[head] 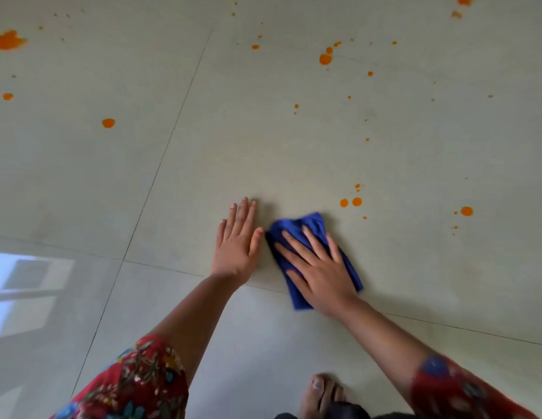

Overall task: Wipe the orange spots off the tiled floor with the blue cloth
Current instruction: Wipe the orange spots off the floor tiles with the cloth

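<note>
The blue cloth (306, 228) lies folded on the pale tiled floor (263, 146), and my right hand (319, 269) presses flat on it with fingers spread. My left hand (238, 244) rests flat on the bare tile just left of the cloth, holding nothing. Orange spots dot the floor: a pair (350, 202) just beyond the cloth to the right, one (466, 211) further right, a cluster (325, 58) far ahead, a drop (108, 123) to the left and a big splash (8, 40) at the far left.
My bare foot (322, 394) stands on the tile near the bottom edge. Red flowered sleeves cover both upper arms. A bright window reflection (24, 285) shines on the floor at the left. Dark grout lines cross the tiles.
</note>
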